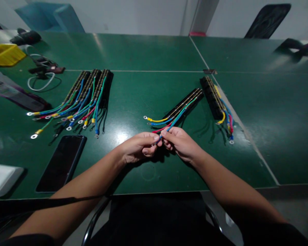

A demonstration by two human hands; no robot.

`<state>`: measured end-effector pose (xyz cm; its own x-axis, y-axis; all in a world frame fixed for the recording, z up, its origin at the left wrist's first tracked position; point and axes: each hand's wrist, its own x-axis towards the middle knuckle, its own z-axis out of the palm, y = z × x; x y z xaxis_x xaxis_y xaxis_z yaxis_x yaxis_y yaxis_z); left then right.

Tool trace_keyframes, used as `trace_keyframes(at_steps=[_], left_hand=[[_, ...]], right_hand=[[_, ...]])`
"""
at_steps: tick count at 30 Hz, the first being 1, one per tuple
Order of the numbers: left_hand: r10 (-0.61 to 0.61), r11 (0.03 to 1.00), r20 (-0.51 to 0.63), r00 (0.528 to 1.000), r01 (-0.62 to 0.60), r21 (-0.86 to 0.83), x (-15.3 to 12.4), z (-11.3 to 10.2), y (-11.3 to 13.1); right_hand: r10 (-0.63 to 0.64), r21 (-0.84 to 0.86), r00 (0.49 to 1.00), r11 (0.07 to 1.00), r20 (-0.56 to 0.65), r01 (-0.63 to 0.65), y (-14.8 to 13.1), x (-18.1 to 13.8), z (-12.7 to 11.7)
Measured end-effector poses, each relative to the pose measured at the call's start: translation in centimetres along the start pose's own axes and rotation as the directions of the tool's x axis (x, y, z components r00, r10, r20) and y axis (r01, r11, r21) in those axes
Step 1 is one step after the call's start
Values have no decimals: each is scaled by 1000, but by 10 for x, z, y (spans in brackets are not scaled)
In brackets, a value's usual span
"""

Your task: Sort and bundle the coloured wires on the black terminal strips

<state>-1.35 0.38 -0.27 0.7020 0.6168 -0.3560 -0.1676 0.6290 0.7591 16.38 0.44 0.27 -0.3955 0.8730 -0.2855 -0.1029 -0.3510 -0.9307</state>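
Note:
My left hand [143,146] pinches the end of a blue wire [171,125], close to its ring terminal, which the fingers mostly hide. Just to the right, my right hand [178,141] grips the same wire between thumb and forefinger. The wire runs up to a black terminal strip [183,104] that lies slanted on the green table. From that strip a yellow wire [157,120] with a ring terminal, another blue wire and a red wire [159,130] reach left, above my left hand.
Another wired strip [212,97] lies to the right. At left are several wired strips [92,89] side by side, their wires fanned towards me. A phone [61,164], a white object [3,179], a yellow bin [7,54] and cables [45,80] occupy the left side.

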Motion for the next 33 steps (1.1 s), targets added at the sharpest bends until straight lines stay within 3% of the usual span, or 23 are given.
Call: trace_keyframes(at_steps=[5,11,20,25,29,33], left_hand=[[-36,997,25,999,38,-66,1,0,1],[7,999,47,999,-4,-54,-1,1,2],[-44,998,97,994,49,-50,1,-1,3],[29,998,-20,999,-27,63,0,0,3],[147,960,-111,983,-115,256,1,1,2],[229,892,-105,968,-166,420,0,2,1]], right_hand=[[20,21,999,1000,-49,-19,0,0,1],[3,-35,1000,999,-23,-4,2,1,-2],[27,-17,998,999,-55,-28,1,0,-1],[16,-52,998,998,-64,-19,2,1,-1],[26,-13,993,1000,-112,-27,0,1,0],[28,-3,991,1000,-132,-28,0,1,-1]])
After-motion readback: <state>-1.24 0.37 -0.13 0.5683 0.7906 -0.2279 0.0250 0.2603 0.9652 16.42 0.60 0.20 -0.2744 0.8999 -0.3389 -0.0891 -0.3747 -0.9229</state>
